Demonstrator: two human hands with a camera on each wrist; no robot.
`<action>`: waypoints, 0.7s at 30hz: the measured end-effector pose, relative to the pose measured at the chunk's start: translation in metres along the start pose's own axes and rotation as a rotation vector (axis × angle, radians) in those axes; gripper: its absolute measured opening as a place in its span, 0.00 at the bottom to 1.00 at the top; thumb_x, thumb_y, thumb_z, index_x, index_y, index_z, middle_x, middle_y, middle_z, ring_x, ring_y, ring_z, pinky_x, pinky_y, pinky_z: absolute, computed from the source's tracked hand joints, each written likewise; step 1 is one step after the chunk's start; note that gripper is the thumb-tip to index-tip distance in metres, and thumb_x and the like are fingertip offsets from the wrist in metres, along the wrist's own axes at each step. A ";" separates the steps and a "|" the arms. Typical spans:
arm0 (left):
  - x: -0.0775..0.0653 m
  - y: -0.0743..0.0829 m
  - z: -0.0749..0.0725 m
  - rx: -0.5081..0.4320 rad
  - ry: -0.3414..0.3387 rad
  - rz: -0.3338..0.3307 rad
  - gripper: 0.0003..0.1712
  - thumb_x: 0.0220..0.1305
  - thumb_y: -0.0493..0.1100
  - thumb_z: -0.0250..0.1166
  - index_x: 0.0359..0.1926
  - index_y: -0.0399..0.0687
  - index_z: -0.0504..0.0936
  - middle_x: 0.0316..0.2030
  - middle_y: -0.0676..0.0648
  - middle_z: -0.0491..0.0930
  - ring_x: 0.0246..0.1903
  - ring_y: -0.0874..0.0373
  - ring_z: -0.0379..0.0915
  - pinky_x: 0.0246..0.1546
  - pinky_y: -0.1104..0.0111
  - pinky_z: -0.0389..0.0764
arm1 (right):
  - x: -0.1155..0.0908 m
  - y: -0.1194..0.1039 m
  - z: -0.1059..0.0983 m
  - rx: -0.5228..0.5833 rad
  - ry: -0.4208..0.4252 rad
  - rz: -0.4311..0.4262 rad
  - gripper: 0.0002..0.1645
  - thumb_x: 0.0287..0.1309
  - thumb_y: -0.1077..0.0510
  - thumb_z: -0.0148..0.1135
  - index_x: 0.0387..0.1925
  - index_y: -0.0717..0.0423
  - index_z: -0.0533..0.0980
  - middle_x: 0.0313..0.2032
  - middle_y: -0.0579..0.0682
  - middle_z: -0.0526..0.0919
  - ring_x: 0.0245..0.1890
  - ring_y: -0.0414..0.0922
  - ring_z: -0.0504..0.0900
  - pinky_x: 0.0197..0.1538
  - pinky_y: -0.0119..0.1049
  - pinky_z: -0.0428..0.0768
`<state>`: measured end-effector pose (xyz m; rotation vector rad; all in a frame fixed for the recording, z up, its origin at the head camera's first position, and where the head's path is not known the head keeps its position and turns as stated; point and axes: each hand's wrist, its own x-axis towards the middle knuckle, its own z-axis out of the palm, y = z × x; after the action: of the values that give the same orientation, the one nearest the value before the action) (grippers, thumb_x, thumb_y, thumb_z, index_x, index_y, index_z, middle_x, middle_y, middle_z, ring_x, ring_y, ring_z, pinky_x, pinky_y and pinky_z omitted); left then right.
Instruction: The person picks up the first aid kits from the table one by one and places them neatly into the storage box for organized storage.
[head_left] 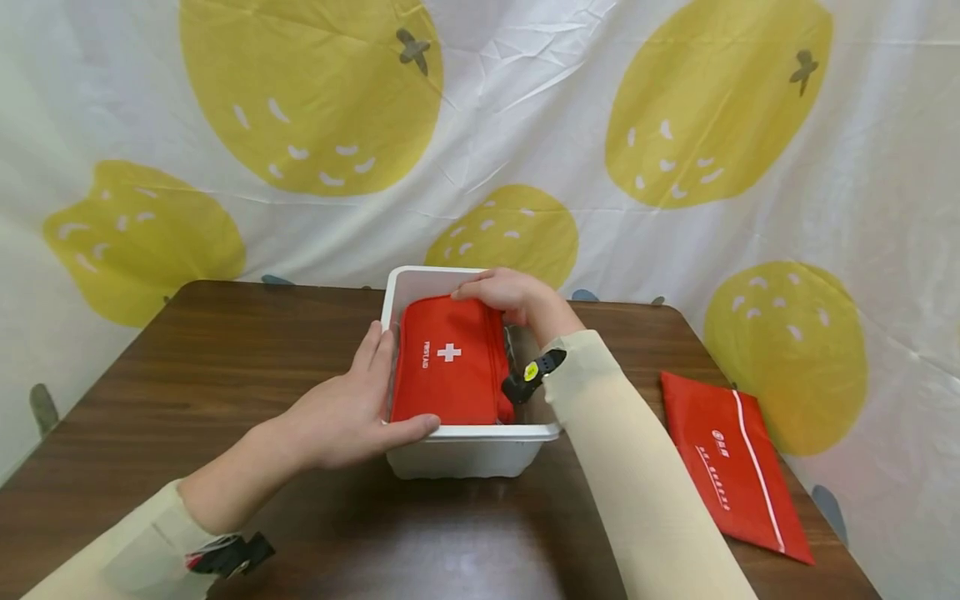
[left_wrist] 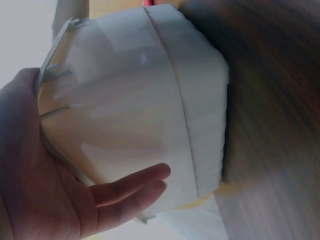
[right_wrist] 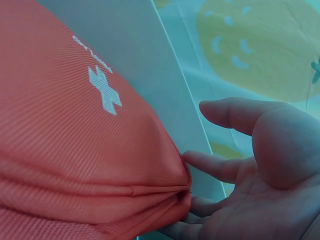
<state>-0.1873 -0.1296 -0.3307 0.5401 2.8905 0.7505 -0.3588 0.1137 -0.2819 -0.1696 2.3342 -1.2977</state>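
Note:
A red first aid pouch (head_left: 457,375) with a white cross lies inside a white plastic bin (head_left: 465,457). My left hand (head_left: 345,408) spans the bin's near left corner, with its thumb over the front rim. Two of its fingers extend along the outer wall (left_wrist: 125,125) in the left wrist view. Over the bin's far right part, my right hand (head_left: 517,296) touches the pouch's far corner. In the right wrist view its index fingertip meets the pouch (right_wrist: 100,145) edge, while lower fingers are partly hidden behind the pouch and the thumb stands apart.
A flat red pouch (head_left: 735,467) with a white zip and white print lies on the brown wooden table (head_left: 300,350), right of the bin. Behind the table hangs a white curtain (head_left: 517,108) with yellow fruit prints.

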 end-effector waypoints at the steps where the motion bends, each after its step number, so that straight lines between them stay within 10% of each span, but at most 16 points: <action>1: 0.000 0.000 0.000 0.001 0.002 0.001 0.79 0.64 0.85 0.61 0.90 0.43 0.30 0.90 0.36 0.31 0.59 0.37 0.85 0.57 0.46 0.87 | 0.000 0.000 0.000 -0.008 0.002 0.000 0.27 0.76 0.47 0.65 0.68 0.56 0.81 0.61 0.54 0.78 0.59 0.51 0.80 0.67 0.49 0.83; 21: 0.002 0.000 0.000 0.005 0.006 0.010 0.78 0.63 0.84 0.62 0.90 0.45 0.30 0.90 0.36 0.32 0.52 0.42 0.88 0.54 0.48 0.88 | 0.001 0.002 0.000 0.002 -0.009 0.027 0.28 0.76 0.48 0.64 0.66 0.62 0.78 0.62 0.56 0.79 0.59 0.52 0.81 0.69 0.55 0.82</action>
<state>-0.1893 -0.1287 -0.3309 0.5537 2.8980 0.7482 -0.3593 0.1146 -0.2839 -0.1427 2.3196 -1.2830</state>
